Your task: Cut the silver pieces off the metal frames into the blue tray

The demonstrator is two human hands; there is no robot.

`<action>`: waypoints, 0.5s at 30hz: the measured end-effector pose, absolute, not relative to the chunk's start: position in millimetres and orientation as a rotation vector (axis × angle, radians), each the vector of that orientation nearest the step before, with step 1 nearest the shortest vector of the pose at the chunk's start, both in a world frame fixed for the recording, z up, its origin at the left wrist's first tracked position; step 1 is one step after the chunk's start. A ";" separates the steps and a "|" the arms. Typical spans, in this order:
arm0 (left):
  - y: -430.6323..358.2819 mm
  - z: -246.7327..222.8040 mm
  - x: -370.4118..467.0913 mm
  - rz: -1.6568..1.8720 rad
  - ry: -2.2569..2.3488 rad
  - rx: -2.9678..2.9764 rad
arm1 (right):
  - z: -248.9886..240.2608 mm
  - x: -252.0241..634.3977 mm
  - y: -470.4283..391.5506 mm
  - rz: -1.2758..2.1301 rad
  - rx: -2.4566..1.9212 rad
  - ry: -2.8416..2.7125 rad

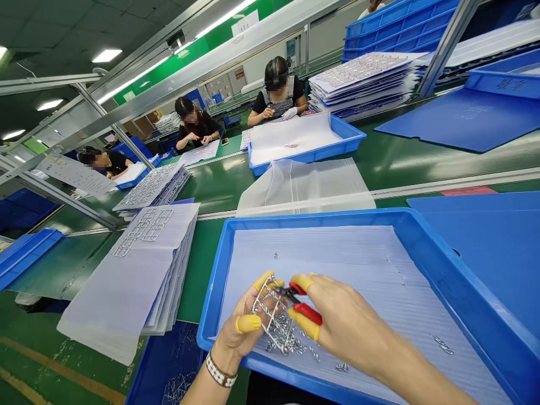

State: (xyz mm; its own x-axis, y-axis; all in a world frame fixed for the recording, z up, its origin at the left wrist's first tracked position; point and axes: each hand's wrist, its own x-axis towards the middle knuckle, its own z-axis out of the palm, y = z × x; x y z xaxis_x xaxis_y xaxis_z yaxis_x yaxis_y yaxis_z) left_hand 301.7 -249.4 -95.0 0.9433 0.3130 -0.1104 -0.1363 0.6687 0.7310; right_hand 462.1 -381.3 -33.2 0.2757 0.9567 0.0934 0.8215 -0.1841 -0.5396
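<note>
Far-left bin point(25, 253): blue, shallow, at the table's left edge; contents not visible.
Sheet stack point(135, 275): white corrugated sheets piled on the green table point(211, 191), just left of the near tray; one metal parts grid point(145, 228) lying flat on the top sheet.
Second stack point(154, 188): further back, same sheets, a full parts grid on top.
Lower bin point(169, 368): dark blue, below the table edge, left of the wrist; loose metal scraps inside.
Near tray point(213, 292): blue, lined with a white corrugated sheet; small pile of cut metal pieces point(287, 337) at the front, a few single pieces scattered toward the right and back.
Left hand point(244, 329): yellow finger cots on the fingertips, beaded bracelet on the wrist; closed around the metal frame point(270, 306), held up over the tray's front part.
Metal frame: tilted, directly above the pile, pinched between the left fingers and touching the cutter tips.
Cutters point(301, 306): red-handled, nose set against the frame's right side.
Right hand point(341, 326): yellow cots on thumb and forefinger; gripped around the red handles, just right of the frame.
Plastic bags point(304, 185): clear stack behind the near tray.
Far tray point(304, 140): blue, white liner, few small parts in the middle.
Co-workers point(278, 93): three people seated across the table.
Blue panel point(493, 253): flat, right of the near tray.
</note>
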 end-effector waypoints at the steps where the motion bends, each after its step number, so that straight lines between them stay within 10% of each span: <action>1: -248.8 -95.3 301.1 0.265 0.247 0.814 | -35.9 456.8 -382.4 0.350 -2.103 -1.631; 15: -246.0 -103.4 294.6 0.292 0.304 0.903 | -29.4 435.7 -371.4 0.374 -2.287 -1.794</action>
